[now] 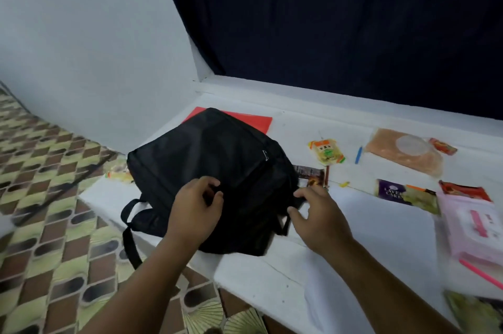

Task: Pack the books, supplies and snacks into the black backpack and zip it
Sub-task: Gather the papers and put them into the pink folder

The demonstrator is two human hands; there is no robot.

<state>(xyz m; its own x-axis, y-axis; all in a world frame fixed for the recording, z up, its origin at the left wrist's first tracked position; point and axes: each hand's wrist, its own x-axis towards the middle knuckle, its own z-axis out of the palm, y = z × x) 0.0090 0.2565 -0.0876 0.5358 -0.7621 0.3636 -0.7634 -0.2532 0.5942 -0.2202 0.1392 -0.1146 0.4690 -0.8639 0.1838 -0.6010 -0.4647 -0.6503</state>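
On the white ledge [381, 238], both hands' curled grips, left [196, 205] and right [315, 213], pinch the soft black backpack [212, 154].

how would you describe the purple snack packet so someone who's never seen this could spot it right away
Start at the black backpack on the white surface and look right, past the right hand. The purple snack packet lies flat just left of the pink wipes pack. It is the only purple wrapper, with pale lettering.
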